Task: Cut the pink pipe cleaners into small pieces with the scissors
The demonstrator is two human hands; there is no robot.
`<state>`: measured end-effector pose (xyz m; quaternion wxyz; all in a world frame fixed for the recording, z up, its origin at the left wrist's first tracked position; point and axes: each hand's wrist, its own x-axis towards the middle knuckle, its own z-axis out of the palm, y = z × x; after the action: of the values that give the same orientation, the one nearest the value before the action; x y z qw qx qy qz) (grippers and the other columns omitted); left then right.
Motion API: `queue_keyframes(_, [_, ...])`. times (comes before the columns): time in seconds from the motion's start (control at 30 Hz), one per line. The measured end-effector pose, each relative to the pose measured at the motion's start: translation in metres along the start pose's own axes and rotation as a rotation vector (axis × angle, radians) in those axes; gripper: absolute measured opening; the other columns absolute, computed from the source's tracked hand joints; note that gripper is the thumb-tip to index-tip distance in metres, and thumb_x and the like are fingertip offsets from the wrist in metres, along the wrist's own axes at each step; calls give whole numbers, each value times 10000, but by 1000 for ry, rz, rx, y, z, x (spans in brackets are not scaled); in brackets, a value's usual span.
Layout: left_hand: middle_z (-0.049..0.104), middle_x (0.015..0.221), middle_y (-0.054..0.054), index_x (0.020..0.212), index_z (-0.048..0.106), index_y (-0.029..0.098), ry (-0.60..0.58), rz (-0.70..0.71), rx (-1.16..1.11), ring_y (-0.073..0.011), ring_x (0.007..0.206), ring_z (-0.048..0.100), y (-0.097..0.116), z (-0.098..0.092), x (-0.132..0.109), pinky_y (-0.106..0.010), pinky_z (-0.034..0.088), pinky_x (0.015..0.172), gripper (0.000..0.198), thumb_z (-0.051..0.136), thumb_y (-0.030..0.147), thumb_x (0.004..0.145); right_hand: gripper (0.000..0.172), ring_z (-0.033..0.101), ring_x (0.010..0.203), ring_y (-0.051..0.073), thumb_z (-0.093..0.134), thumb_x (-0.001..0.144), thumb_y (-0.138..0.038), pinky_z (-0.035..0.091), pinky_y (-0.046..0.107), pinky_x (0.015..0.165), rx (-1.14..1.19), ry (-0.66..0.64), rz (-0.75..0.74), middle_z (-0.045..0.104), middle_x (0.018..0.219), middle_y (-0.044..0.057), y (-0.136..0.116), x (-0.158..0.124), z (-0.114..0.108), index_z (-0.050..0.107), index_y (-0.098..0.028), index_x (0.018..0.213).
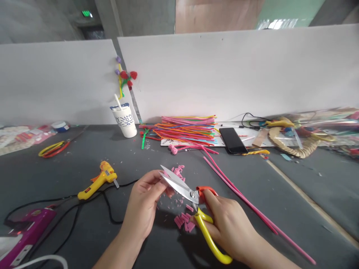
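My right hand [227, 224] grips the yellow and orange handles of a pair of scissors [196, 209], whose blades are parted and point up-left. My left hand [144, 201] pinches a small pink piece, mostly hidden by the fingers, right at the blade tips. Short pink cut pieces [185, 222] lie on the grey table [266, 194] under the scissors, and a few more [178, 171] lie just beyond the blades. Two long pink pipe cleaners [246, 203] run diagonally to the right of my right hand.
A yellow glue gun [98, 180] with a black cord lies left of my hands. A magenta device [26, 233] sits at the bottom left. Farther back are a bundle of coloured pipe cleaners [187, 129], a black phone [232, 140], a white cup [125, 119] and another pair of scissors [54, 148].
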<state>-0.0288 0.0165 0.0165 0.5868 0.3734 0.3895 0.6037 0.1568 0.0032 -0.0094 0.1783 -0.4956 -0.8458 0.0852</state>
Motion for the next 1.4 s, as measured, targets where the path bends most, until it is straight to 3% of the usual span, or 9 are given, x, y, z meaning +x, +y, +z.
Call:
queue_keyframes(0.23, [613, 618, 18, 707, 658, 175, -20, 1, 8, -79, 544, 520, 1, -1, -1, -176, 402, 544, 54, 609, 185, 725, 298, 526, 470, 164, 421, 808, -493, 248, 249, 446, -12, -19, -1, 566, 573, 2, 0, 1, 1, 444, -196, 785])
queue_keyframes(0.6, [630, 666, -11, 732, 658, 161, 33, 17, 34, -120, 608, 538, -2, 0, -2, -223, 420, 598, 66, 598, 186, 722, 353, 515, 446, 159, 381, 830, -506, 230, 251, 445, -103, 58, -31, 554, 543, 1, 2, -3, 6, 470, -167, 868])
queue_keyframes(1.4, [646, 650, 15, 771, 671, 181, -9, 27, 7, -81, 569, 559, 0, -2, 0, -179, 438, 568, 77, 603, 170, 736, 363, 488, 417, 151, 355, 824, -549, 214, 246, 429, -75, 16, -5, 540, 516, -10, 2, -3, 5, 424, -206, 729])
